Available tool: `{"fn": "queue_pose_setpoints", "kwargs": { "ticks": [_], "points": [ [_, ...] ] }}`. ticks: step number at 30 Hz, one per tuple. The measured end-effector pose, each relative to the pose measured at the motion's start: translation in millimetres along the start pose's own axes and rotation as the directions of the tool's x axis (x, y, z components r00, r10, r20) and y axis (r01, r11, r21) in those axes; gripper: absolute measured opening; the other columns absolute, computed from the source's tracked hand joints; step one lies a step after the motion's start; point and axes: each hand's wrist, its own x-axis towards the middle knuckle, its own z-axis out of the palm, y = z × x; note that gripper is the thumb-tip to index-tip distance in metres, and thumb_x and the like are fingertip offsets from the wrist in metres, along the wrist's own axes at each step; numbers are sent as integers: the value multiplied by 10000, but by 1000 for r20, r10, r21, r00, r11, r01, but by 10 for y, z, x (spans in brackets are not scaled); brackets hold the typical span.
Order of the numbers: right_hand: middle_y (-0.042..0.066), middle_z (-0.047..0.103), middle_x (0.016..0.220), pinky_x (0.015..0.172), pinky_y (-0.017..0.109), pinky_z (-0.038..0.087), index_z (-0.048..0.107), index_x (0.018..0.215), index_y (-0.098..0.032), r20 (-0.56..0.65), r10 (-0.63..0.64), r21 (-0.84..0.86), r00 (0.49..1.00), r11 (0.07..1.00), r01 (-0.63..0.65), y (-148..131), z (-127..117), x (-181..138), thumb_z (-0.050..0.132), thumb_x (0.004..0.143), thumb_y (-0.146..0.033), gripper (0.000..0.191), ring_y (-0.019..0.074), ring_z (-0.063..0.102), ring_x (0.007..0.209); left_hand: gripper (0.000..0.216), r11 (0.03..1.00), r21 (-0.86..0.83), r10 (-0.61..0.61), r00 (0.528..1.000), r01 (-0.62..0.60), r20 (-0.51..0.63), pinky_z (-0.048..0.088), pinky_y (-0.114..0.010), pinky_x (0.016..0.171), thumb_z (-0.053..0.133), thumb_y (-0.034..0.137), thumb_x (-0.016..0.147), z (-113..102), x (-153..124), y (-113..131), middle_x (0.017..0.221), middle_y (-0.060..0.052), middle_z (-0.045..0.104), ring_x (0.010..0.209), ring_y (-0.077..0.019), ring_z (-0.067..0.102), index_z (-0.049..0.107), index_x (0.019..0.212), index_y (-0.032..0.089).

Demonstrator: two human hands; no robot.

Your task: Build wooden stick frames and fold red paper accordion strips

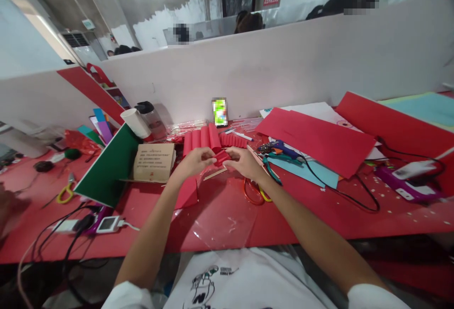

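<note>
Between both hands, over the middle of the table, is a small piece of folded red paper (222,158). My left hand (198,161) pinches its left end, and my right hand (244,162) grips the right end. Just behind them several red paper rolls (201,141) lie side by side. To their right is a row of red pleated pieces (234,140). A flat red sheet (187,194) lies under my left forearm. Orange-handled scissors (252,192) rest by my right wrist, their blades hidden. A clear plastic sheet (227,219) covers the table in front of me.
A glue gun (283,150) and teal-handled pliers (271,172) lie at right, near large red sheets (315,136) and a purple power strip (407,183). At left stand a green board (109,167), a cardboard box (153,162) and a bottle (153,117). A phone (220,112) leans against the partition.
</note>
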Motion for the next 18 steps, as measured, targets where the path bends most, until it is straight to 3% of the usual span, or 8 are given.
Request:
{"fn": "queue_pose_setpoints", "kwargs": {
  "ticks": [3,6,12,15,18],
  "points": [
    [61,753,1061,838,326,544,681,1106,-187,10,31,-72,999,997,-30,0,-37,-4,732,758,-232,355,195,705,909,291,992,-114,35,987,-53,-158,485,-274,711,645,449,840,-41,64,-189,796,-26,683,738,-164,633,636,893,163],
    [62,759,1050,824,328,546,690,1103,-193,1,33,-186,999,982,-32,-53,-128,-12,723,788,-252,322,192,705,885,343,956,-287,-19,959,-65,-281,510,-275,717,692,488,804,-127,46,-314,776,-9,668,716,-157,650,612,904,170],
    [70,750,1013,849,353,534,707,1036,-187,-141,-54,-268,989,963,14,-121,-349,21,659,857,-327,232,216,694,937,341,884,-437,-99,850,-163,-518,480,-216,630,756,446,771,-338,-75,-370,729,30,625,648,-118,624,578,909,191],
    [65,744,1002,839,347,530,712,1009,-185,-203,-75,-242,976,970,24,-147,-426,46,626,871,-339,224,215,685,948,322,838,-501,-123,820,-215,-559,456,-191,594,782,386,753,-366,-89,-373,701,44,599,616,-98,609,561,888,195],
    [51,733,933,751,308,527,712,993,-182,-262,-68,-213,963,977,11,-259,-516,52,630,869,-367,237,193,672,858,282,781,-584,-174,822,-221,-543,443,-182,558,746,401,791,-356,-82,-393,656,47,557,583,-90,587,571,865,193]
  ]
}}
